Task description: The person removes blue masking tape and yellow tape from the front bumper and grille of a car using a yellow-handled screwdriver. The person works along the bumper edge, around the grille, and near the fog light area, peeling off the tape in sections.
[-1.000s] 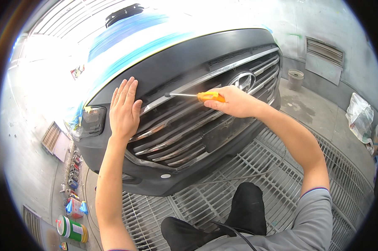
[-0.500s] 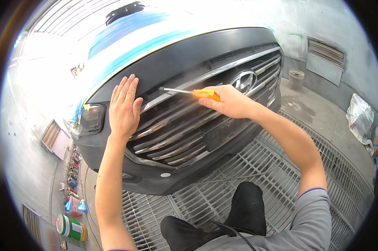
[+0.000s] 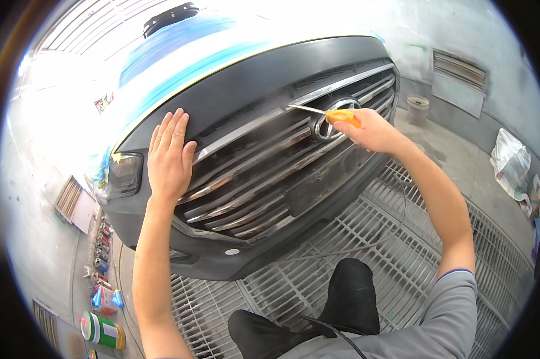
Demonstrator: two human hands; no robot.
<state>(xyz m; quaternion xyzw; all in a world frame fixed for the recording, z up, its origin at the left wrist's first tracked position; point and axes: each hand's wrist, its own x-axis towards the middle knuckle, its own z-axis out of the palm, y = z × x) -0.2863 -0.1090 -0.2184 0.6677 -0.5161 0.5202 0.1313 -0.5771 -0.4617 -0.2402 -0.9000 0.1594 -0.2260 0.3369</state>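
A dark grey car bumper (image 3: 234, 90) fills the middle of the view, with a chrome-barred grille (image 3: 252, 173) set in it. My left hand (image 3: 169, 161) lies flat on the bumper near the grille's left upper corner, fingers stretched out. In my right hand (image 3: 371, 128) is a screwdriver (image 3: 343, 117) with an orange handle, gripped in closed fingers. Its metal shaft points left, and the tip is at the upper chrome strip. Partly hidden behind that hand and the handle is the round chrome emblem (image 3: 322, 130).
Blue and clear masking film (image 3: 192, 60) covers the car above the bumper. Metal floor grating (image 3: 294, 263) lies under my legs. Cans and a green-and-white bucket (image 3: 102, 330) line the left wall. To the right are another bucket (image 3: 417, 109) and a plastic bag (image 3: 510, 161).
My right hand has moved right and slightly up with the screwdriver, its tip sliding from the grille's left part toward the emblem. The left hand stays flat at the same spot.
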